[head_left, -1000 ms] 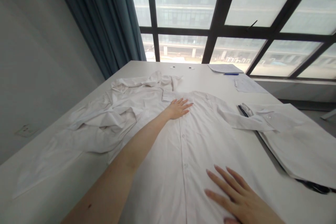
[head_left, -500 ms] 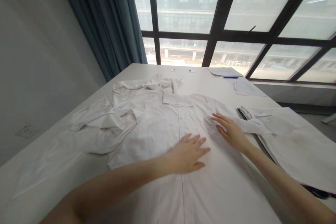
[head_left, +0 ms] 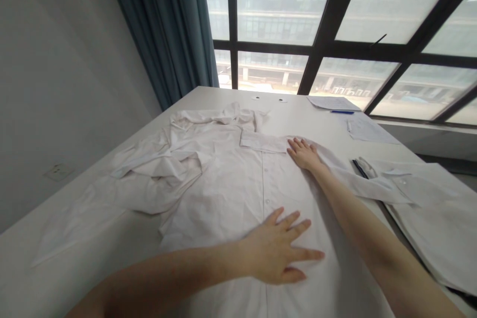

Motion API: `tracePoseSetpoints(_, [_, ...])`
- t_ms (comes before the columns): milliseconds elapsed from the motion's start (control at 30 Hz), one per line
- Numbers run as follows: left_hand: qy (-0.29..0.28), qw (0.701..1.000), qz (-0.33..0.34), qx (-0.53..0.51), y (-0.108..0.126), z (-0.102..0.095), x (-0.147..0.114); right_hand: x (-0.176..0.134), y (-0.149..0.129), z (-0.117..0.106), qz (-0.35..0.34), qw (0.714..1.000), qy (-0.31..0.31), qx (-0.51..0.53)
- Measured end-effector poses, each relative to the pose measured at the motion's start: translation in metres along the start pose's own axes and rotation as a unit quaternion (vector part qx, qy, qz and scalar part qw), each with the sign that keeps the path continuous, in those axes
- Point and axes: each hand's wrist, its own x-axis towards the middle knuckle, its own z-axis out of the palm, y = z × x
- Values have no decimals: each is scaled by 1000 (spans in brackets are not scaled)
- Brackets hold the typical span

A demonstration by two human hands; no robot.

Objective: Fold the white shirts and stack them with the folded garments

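Observation:
A white button-up shirt [head_left: 223, 184] lies spread on the table, its collar [head_left: 263, 142] toward the window and its button line running toward me. My left hand [head_left: 281, 248] rests flat on the shirt's lower front, fingers spread, across the button line. Farther up, my right hand [head_left: 303, 153] lies flat near the shoulder, just right of the collar, with its fingers stretched out. Out to the right stretches one sleeve [head_left: 365, 184]. Bunched, wrinkled white cloth [head_left: 164, 169] lies along the shirt's left side.
More folded white cloth [head_left: 443, 213] with a dark strip along its edge lies at the right. Papers [head_left: 331, 103] and a blue pen [head_left: 342, 112] are at the far right of the white table [head_left: 286, 119]. Behind stand a blue curtain [head_left: 171, 30] and a large window.
My right hand has slid up the shirt to the shoulder beside the collar. The left hand has moved slightly down and right, its fingers spreading wider. The view has shifted a little.

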Motion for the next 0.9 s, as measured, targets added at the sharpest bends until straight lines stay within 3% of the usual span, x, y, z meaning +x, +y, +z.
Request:
tracePoseSetpoints(233, [-4,1000,-3,-25,3,-2,-1,5,-3,-8,2,998,55,0])
tracePoseSetpoints(333, [15,999,-12,-50,-13,-13,1,-8,-14,-16,-8,995,99,3])
tracePoseSetpoints(400, [52,996,-58,-45,-38,-30,-1,-20,-24,-22,-28,992,120,10])
tracePoseSetpoints(467, [109,981,-157,34,-75,-54,-11,-35,-40,-28,-60,990,127,19])
tracePoseSetpoints(567, [167,898,-367,177,-140,-94,-40,-65,-76,-34,-150,982,103,50])
tracePoseSetpoints(633, [178,831,-467,244,-179,-115,-67,-90,-106,-37,-262,955,52,128])
tracePoseSetpoints(700, [158,786,-542,250,-207,-127,-91,-117,-136,-37,-352,920,-7,173])
tracePoseSetpoints(800, [86,791,-577,183,-230,-133,-113,-152,-168,-33,-437,880,-53,181])
tracePoseSetpoints(900, [81,794,-578,170,-240,-138,-116,-172,-178,-27,-456,870,-77,172])
